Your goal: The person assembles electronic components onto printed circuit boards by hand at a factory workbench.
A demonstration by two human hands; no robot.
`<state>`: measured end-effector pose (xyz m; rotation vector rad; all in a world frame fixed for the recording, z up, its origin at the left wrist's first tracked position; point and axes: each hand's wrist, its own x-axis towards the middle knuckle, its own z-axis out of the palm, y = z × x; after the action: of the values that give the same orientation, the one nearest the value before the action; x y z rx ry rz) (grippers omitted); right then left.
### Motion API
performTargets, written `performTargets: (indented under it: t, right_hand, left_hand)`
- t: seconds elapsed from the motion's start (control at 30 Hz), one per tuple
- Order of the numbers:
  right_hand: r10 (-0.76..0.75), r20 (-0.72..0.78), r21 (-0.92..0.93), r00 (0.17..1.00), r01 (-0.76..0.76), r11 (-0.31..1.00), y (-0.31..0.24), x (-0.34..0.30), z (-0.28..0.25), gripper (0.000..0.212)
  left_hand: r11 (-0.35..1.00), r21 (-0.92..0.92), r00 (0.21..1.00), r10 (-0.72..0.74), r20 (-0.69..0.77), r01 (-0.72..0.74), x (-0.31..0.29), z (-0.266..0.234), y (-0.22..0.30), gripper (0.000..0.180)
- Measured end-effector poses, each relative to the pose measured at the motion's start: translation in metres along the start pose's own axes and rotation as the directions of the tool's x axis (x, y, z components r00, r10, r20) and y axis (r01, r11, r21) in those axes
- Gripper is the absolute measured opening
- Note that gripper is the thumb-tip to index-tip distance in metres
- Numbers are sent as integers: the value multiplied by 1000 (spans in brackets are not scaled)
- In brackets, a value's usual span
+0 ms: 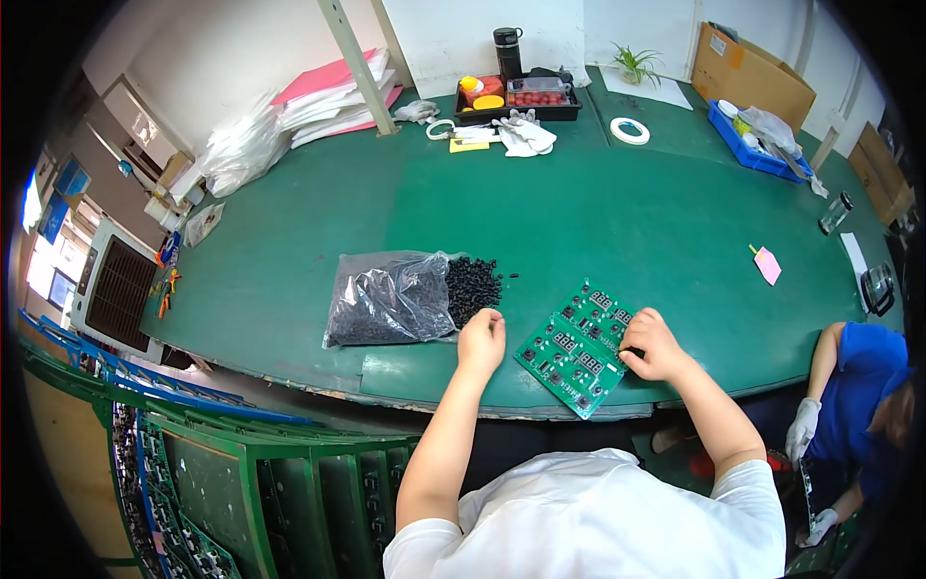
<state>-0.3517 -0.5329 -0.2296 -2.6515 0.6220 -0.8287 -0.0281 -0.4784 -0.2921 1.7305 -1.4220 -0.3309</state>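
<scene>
Just left of centre-bottom, the left hand [481, 340] has curled fingers beside the loose black parts [471, 289], and the right hand [653, 345] curls at the right edge of the green circuit board [579, 349]; I cannot tell whether either grips anything. Steadying the board by its rim while pinching single parts seems best. The clear bag [381, 299], left of centre, could spill more into the way, while the black tray [555, 112] at upper centre stands well apart.

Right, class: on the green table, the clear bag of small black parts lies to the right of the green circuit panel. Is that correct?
The side is wrong: the head view shows the clear bag of small black parts to the left of the green circuit panel. Both lie on the green table.
</scene>
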Motion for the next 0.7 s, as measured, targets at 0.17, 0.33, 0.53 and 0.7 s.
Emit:
performTargets:
  t: [0.17,0.33,0.53,0.7]
  right_hand:
    - [136,-17,-49,991,-137,989,10,63,12,15]
    - [278,198,-42,940,-275,960,35,146,83,20]
    - [389,274,-153,879,-360,921,42,179,140,18]
    - [409,200,-173,890,-379,909,58,181,153,13]
  left_hand:
    - [966,-242,979,-39,201,88,-20,16,25,3]
    - [944,236,956,174,237,-231,-30,13,64,4]
    - [924,267,957,234,169,-273,-33,25,62,12]
    - [907,270,946,302,117,-323,-40,24,58,9]
